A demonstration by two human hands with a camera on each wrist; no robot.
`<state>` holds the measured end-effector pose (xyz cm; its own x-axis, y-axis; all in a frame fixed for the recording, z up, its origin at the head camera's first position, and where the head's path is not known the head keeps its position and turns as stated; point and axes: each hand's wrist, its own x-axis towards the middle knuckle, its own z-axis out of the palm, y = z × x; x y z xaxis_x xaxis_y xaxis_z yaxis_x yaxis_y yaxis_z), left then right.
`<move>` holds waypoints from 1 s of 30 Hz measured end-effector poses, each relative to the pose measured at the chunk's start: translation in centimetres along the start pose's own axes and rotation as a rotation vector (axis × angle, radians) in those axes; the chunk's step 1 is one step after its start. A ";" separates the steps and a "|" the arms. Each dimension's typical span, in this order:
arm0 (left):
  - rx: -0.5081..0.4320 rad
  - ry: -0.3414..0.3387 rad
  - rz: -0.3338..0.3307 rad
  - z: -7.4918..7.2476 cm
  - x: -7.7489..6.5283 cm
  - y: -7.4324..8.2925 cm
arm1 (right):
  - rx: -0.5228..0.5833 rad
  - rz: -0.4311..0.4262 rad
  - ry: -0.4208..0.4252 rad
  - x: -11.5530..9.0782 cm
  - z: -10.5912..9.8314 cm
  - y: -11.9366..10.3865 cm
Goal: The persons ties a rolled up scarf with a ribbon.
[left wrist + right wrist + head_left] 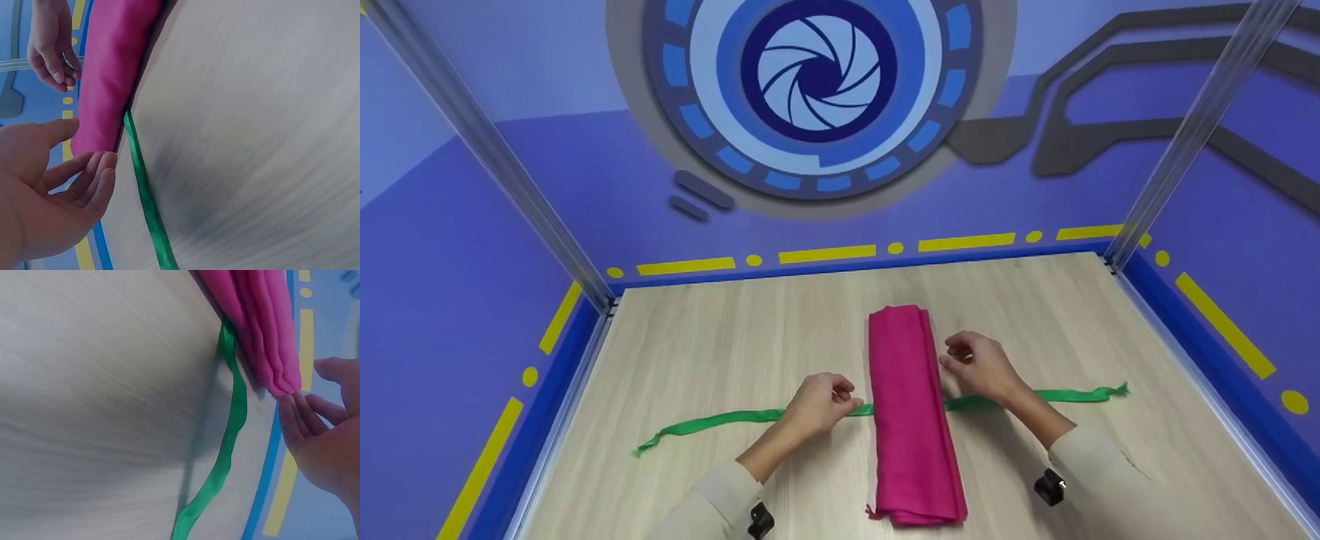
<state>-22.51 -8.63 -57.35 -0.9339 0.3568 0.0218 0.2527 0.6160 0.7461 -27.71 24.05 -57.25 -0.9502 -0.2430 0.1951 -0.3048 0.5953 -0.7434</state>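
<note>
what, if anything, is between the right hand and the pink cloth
Nothing visible: the right hand is just beside the right edge of the pink cloth. The green ribbon passes beneath the cloth and doesn't block that gap.

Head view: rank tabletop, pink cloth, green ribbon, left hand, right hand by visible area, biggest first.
1. Tabletop
2. Pink cloth
Not ranked: left hand, right hand and green ribbon. The hands look alike; the ribbon is long but thin and partly hidden.
</note>
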 end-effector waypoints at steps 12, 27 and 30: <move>0.054 0.005 -0.019 -0.9 0.4 -0.1 | -0.029 0.020 -0.009 -1.3 -1.6 -0.1; 0.096 0.005 -0.086 -0.8 -0.9 -0.8 | -0.112 0.071 -0.104 -3.4 -1.8 0.1; 0.120 0.015 -0.109 -0.7 -1.0 -1.0 | -0.125 0.094 -0.111 -3.8 -1.7 0.3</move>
<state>-21.99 -10.09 -57.66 -0.9610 0.2730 -0.0445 0.1770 0.7306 0.6594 -24.27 26.50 -57.14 -0.9640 -0.2607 0.0517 -0.2273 0.7082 -0.6684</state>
